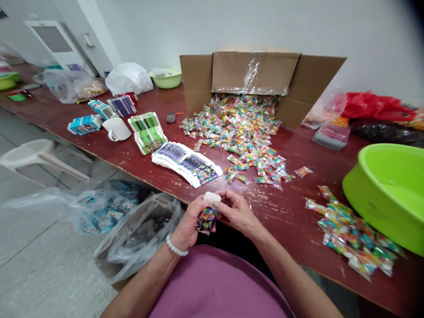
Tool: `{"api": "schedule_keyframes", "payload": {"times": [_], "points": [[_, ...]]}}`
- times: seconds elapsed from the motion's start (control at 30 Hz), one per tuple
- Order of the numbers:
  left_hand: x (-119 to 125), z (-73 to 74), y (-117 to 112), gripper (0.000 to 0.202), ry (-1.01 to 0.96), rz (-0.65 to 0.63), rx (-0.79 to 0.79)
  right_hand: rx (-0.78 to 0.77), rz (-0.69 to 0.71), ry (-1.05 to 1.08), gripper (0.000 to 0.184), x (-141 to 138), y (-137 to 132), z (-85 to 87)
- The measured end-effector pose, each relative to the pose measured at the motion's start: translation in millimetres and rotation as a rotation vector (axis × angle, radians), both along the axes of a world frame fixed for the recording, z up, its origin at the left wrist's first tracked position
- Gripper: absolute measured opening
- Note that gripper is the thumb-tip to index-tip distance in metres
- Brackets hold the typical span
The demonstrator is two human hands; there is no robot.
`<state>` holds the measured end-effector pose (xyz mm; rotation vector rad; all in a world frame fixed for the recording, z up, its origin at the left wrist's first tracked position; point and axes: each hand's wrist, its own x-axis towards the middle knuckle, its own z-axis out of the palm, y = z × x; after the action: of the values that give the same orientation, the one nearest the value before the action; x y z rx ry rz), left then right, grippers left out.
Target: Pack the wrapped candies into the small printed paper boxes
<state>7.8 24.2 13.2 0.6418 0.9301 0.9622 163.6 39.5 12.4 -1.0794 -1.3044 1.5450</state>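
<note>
My left hand [188, 223] and my right hand [236, 212] meet at the table's front edge, both closed on a small purple printed carton [207, 218] with its white top flap up. The left wrist wears a white bead bracelet. Just beyond the hands lies a fanned row of flat purple cartons [187, 161]. A heap of small colourful candy packets [238, 128] spills from an open cardboard box [255, 73] lying on its side.
A lime green basin [391, 190] stands at the right with more candy packets [351, 234] in front of it. Green cartons [149, 130], a white mug [116, 129] and blue boxes [84, 124] lie left. Clear plastic bags [139, 229] hang below the table; a white plastic chair [36, 154] stands left.
</note>
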Motion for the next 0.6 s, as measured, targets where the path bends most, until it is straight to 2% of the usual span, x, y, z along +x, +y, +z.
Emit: {"api": "schedule_keyframes", "payload": {"times": [0.07,0.13,0.23,0.3,0.37,0.43,0.53,0.6], "points": [[-0.4,0.2,0.7,0.035,-0.021,0.021,-0.058,0.165,-0.075,-0.123,0.024,-2.8,0.1,0.2],[-1.4,2.3,2.3,0.038,-0.076,0.001,-0.135,0.324,-0.091,-0.214,0.022,-1.4,0.5,2.5],[-3.3,5.8,5.3,0.043,-0.191,-0.064,-0.207,0.476,-0.012,-0.258,0.019,5.4,0.9,6.7],[-3.7,6.3,6.6,0.039,-0.223,-0.082,-0.218,0.508,0.052,-0.254,0.018,9.0,0.7,7.7],[-2.9,5.2,6.8,0.031,-0.190,-0.071,-0.194,0.473,0.056,-0.243,0.018,9.2,0.2,6.0],[-1.4,3.9,5.9,0.029,-0.117,-0.040,-0.115,0.362,0.013,-0.202,0.017,6.3,0.2,2.0],[0.1,3.5,4.0,0.040,0.002,-0.012,-0.015,0.168,-0.038,-0.104,0.019,-0.4,2.1,-3.5],[-0.5,3.6,3.5,0.051,0.019,-0.044,-0.046,0.056,-0.016,-0.015,0.022,-3.9,4.4,-3.3]]}}
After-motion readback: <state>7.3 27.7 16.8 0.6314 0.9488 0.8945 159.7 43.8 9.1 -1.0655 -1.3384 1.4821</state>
